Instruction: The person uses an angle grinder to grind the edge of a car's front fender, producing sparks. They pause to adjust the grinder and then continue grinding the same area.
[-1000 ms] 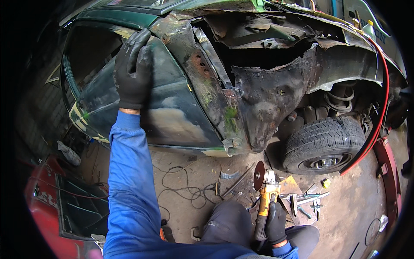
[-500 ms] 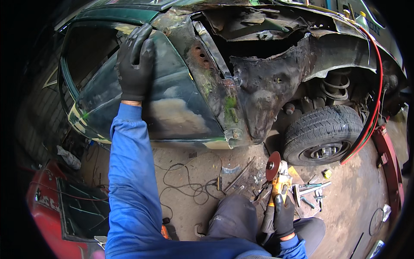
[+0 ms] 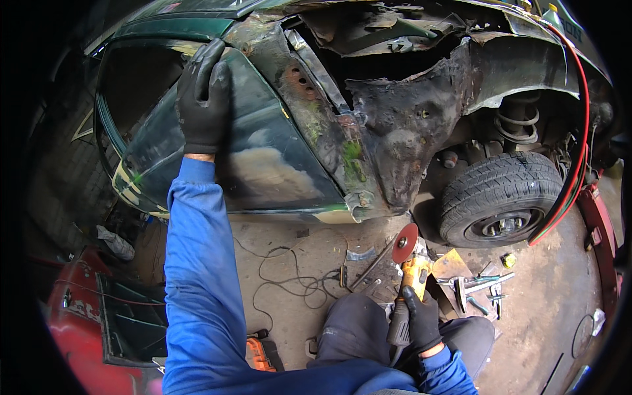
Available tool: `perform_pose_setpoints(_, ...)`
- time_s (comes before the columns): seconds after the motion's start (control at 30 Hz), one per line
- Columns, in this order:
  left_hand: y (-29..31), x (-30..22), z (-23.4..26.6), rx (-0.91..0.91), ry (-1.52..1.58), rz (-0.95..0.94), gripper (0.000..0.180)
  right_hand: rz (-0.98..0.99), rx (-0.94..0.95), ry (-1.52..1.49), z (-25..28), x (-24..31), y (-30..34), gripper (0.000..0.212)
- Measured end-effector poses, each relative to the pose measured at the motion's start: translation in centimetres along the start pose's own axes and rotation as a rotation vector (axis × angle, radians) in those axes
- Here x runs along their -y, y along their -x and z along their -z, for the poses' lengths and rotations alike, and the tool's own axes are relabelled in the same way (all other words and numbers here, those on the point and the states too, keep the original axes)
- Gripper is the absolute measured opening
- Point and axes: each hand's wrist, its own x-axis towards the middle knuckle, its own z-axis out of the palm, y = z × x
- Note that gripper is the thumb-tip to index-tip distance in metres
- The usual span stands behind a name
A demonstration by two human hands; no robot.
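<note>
One big green car [image 3: 388, 131] fills the top, torn open beside its door [image 3: 270, 148]. Its wheel [image 3: 503, 197] sits at right. Two bent knees [image 3: 355, 326] show below, with a yellow grinder [image 3: 415, 271] poking out between them. The left hand [image 3: 203, 108] lies almost flat over the door's edge, gripping nothing; the right hand [image 3: 424, 319] curls around the grinder. Its red disc [image 3: 404, 245] (I cannot tell if it spins) could cut a knee if that grip slips.

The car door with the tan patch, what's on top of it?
The gloved left hand lies over the upper part of the door. The surface beneath the hand and blue sleeve is hidden.
</note>
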Motion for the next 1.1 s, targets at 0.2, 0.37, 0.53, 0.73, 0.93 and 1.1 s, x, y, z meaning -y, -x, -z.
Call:
perform_pose_setpoints(0.2, 0.1, -0.5, -0.2, -0.008, 0.006, 0.029, 0.036, -0.053, -0.007, -0.112, -0.2, 1.1, -0.5, 0.031)
perform_pose_setpoints(0.37, 0.1, -1.1, -0.1, 0.006, -0.003, 0.087, 0.036, -0.029, -0.008, 0.013, 0.8, 2.0, -1.1, 0.031)
perform_pose_setpoints(0.53, 0.1, -1.2, -0.1, 0.047, -0.035, 0.1, 0.049, 0.01, -0.038, 0.089, 1.8, 2.5, -1.2, 0.024)
perform_pose_setpoints(0.73, 0.1, -1.4, 0.0, 0.038, -0.059, 0.113, 0.041, -0.039, -0.06, 0.139, 2.4, 3.8, -1.9, 0.022)
perform_pose_setpoints(0.93, 0.2, -1.7, -0.2, 0.045, -0.074, 0.136, 0.044, -0.079, -0.035, 0.155, 2.9, 4.6, -2.3, 0.023)
perform_pose_setpoints(1.1, 0.0, -1.6, -0.2, 0.047, -0.067, 0.135, 0.044, -0.073, -0.006, 0.085, 2.7, 5.3, -2.3, 0.023)
